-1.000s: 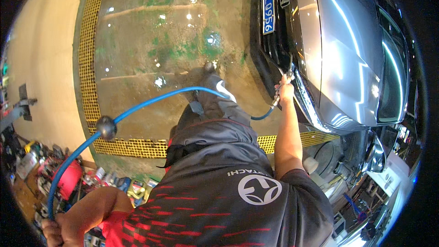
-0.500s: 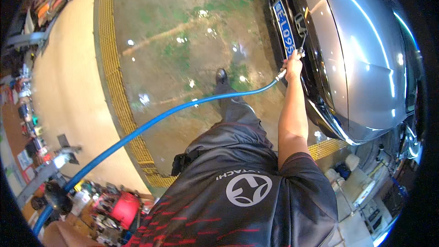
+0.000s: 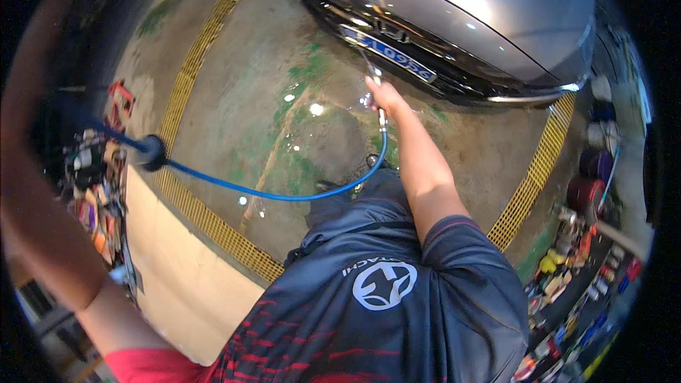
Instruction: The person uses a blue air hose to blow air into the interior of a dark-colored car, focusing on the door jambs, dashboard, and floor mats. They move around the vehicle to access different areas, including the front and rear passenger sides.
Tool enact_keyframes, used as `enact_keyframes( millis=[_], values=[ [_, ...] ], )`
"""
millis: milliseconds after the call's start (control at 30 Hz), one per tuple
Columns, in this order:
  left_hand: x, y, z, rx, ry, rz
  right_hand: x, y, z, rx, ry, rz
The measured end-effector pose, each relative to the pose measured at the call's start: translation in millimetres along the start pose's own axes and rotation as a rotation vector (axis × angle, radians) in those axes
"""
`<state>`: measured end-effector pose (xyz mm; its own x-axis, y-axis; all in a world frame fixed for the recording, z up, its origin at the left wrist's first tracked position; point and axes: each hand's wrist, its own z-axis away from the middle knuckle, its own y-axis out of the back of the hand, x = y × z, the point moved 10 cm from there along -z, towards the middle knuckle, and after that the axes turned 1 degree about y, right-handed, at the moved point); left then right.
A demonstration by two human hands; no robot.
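Note:
My right hand (image 3: 387, 98) is closed round what looks like a metal air blow gun (image 3: 377, 73), its thin nozzle pointing at the blue licence plate (image 3: 392, 55) of a grey car (image 3: 489, 7). From the gun's lower fitting a blue hose (image 3: 284, 196) curves down past my legs, then runs left through a black round stopper (image 3: 151, 152) and behind my left forearm (image 3: 42, 191). That forearm is raised and smeared by motion along the left edge. My left hand is lost beyond the dark rim.
Yellow floor gratings (image 3: 186, 81) line the bay, with another (image 3: 532, 170) at right. A pale board (image 3: 188, 248) lies at lower left, near cluttered tools (image 3: 92, 206). Reels (image 3: 587, 195) and shelves of bottles (image 3: 557, 280) stand at right. The concrete floor (image 3: 333, 135) has shiny spots.
My view has turned, so the car now spans the upper right. My left arm has swung up along the left side. The right hand keeps its hold on the gun, now lower along the plate.

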<state>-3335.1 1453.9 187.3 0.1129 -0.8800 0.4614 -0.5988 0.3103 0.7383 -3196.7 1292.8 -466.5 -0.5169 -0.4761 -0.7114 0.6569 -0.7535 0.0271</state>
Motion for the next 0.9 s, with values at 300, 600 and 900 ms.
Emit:
enact_keyframes(
  millis=[300, 600, 900],
  values=[
    [12, -271, 166, -1.095, -0.283, 0.457, 132, 139, 70, 0.586, 0.147, -0.374],
    [-38, -292, 190, -1.203, -0.025, 0.761, 69, 55, 46, 0.555, -0.022, 0.279],
    [-103, -339, 60, -1.224, 0.160, 0.655, 128, 152, -8, 0.835, -0.293, 0.093]
  ],
)
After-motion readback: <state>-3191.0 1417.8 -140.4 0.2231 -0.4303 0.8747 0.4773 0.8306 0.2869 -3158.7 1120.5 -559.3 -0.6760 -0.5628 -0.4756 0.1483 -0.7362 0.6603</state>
